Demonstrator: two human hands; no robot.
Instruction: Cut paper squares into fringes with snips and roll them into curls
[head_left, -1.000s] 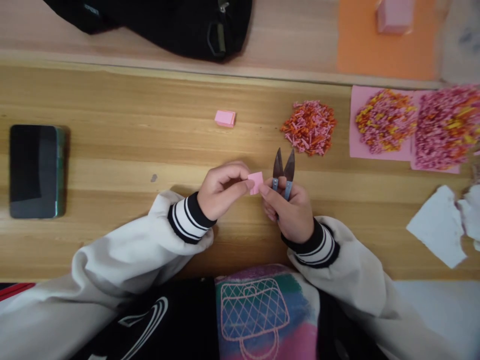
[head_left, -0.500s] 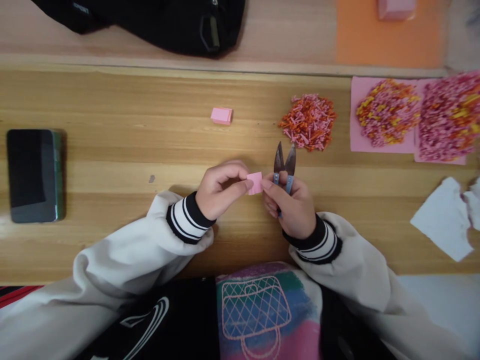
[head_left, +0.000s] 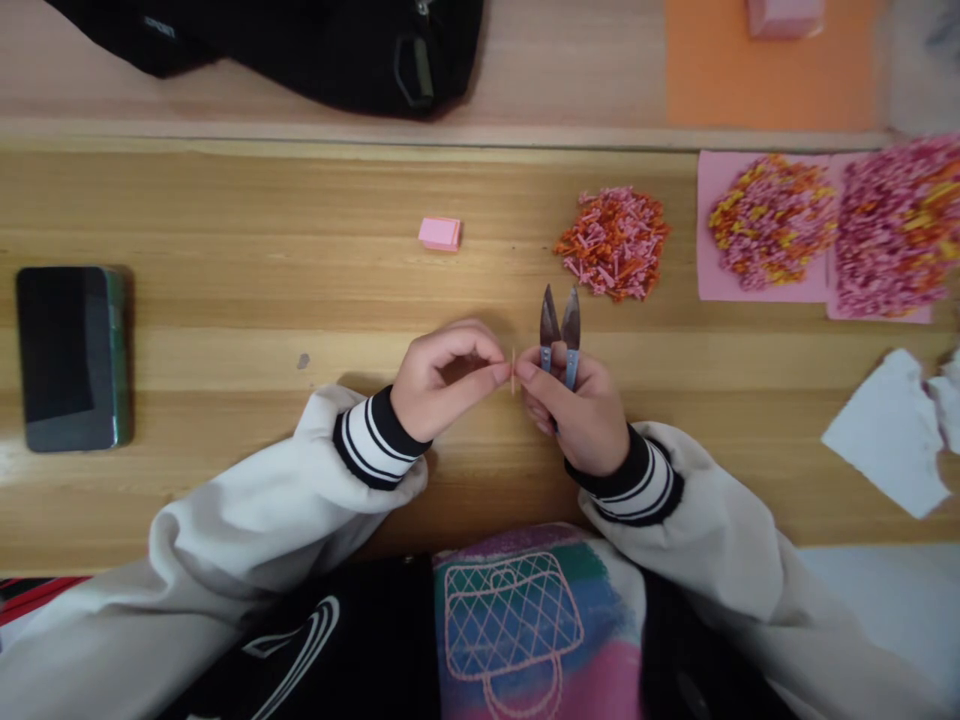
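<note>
Beyond the metal snips (head_left: 572,322) lies a crinkly pink-orange heap (head_left: 613,243); left of them, the left hand (head_left: 448,378) pinches a thin piece (head_left: 513,372) edge-on, the right hand's (head_left: 589,410) fingers curled round their handles.

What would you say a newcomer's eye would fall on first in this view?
Probably the bright heaps of pink and orange bits at upper right. Next, perhaps, the scissors with parted blades, near the centre in the right hand. Beside them, the left hand pinches a thin slip edge-on.

Pale grey sleeves (head_left: 225,525) end in black cuffs (head_left: 381,437) with white bands.
</note>
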